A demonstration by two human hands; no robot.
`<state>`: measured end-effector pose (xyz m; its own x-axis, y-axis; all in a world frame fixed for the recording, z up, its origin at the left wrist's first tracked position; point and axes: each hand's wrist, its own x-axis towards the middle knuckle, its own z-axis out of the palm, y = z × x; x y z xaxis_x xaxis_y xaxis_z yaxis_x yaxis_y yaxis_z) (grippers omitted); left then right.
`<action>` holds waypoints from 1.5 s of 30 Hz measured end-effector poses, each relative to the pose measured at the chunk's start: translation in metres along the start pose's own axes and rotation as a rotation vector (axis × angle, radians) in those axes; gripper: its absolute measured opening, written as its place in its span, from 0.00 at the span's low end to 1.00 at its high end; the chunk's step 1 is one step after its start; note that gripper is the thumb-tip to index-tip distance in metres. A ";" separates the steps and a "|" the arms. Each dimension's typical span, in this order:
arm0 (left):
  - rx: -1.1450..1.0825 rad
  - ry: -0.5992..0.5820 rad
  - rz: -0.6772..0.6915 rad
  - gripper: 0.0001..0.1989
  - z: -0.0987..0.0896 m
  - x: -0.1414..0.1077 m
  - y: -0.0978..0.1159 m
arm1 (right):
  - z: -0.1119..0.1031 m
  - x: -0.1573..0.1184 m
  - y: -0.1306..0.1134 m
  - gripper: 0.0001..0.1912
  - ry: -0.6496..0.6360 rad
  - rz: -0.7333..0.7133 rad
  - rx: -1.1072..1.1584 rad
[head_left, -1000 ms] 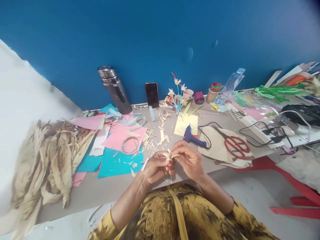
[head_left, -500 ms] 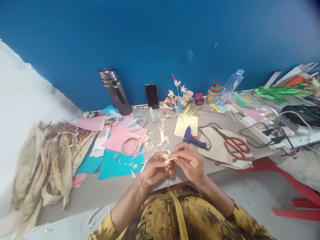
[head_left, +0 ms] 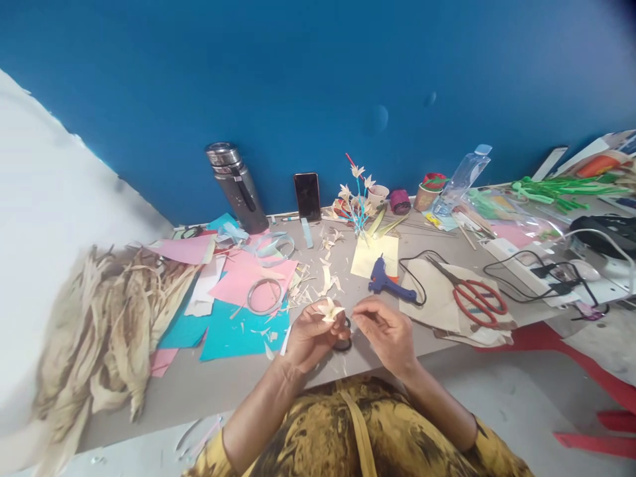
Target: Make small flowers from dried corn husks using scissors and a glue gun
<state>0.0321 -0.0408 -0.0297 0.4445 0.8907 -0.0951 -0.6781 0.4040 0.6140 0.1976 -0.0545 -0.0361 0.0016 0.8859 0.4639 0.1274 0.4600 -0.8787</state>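
Note:
My left hand [head_left: 312,338] pinches a small cream flower [head_left: 330,310] with pointed petals, made of a dry husk-like material. The flower faces up above the table's front edge. Close by on the right is my right hand [head_left: 385,331], apart from the flower, with thumb and forefinger drawn together. Whether anything tiny is between those fingertips I cannot make out. A dark loop [head_left: 344,343] shows partly behind my left fingers; its kind is hidden. Beyond my hands lie cream husk scraps [head_left: 325,281] and a blue glue gun [head_left: 390,285].
Red-handled scissors [head_left: 479,303] rest on beige sheets at right, near a white power strip [head_left: 517,268] with cables. Dried husks [head_left: 94,338] hang over the left edge. Behind stand a flask [head_left: 238,192], a phone [head_left: 307,197] and blue-stemmed flowers [head_left: 358,205]. A tape roll [head_left: 265,296] lies on paper.
My right hand has come away from the flower and moved slightly right. The flower stays in my left hand, its petals now more fully in sight. The view has shifted slightly.

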 end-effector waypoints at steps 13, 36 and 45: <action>0.031 0.242 0.013 0.16 0.000 0.004 -0.004 | 0.014 0.011 -0.004 0.04 -0.063 -0.011 -0.008; 0.455 0.154 0.289 0.05 0.000 0.004 0.001 | 0.005 0.013 -0.015 0.16 -0.109 0.464 0.342; 0.259 0.081 0.165 0.08 0.005 -0.001 0.002 | 0.015 0.006 -0.015 0.17 -0.177 0.551 0.586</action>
<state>0.0329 -0.0416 -0.0245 0.2854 0.9578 -0.0332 -0.5612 0.1951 0.8044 0.1808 -0.0550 -0.0213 -0.2505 0.9676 -0.0320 -0.3845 -0.1298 -0.9139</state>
